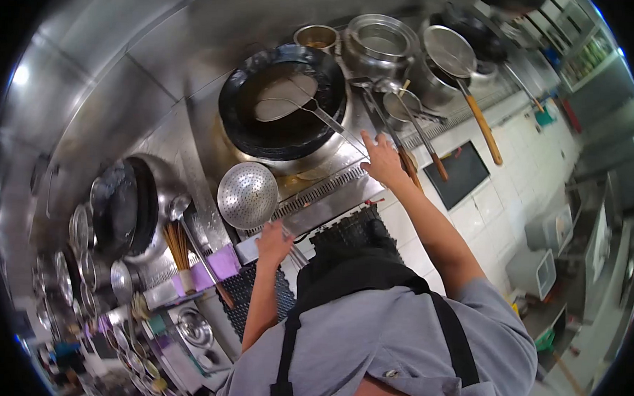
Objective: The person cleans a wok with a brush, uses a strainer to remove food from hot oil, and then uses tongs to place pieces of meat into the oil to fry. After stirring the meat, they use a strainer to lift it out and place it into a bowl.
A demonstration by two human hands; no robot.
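A black wok (229, 113) with dark liquid in it stands on the stove. Across it lies a round wire-mesh strainer (287, 97), its metal handle slanting down toward my right hand (383, 162). That hand is beside the handle's end with its fingers spread; a firm grip does not show. Lower left, my left hand (274, 244) is closed around the handle of a perforated skimmer (248, 195). The skimmer's round bowl is held over the stove's front edge, and part of its handle is hidden by the fingers.
Long-handled utensils (387, 123) lie right of the wok, near a lidded metal pot (382, 41) and a mesh strainer with a wooden handle (449, 51). Another wok (122, 207) stands left, beside a ladle (180, 206) and a bundle of sticks (176, 247). Black mats (354, 231) lie in front.
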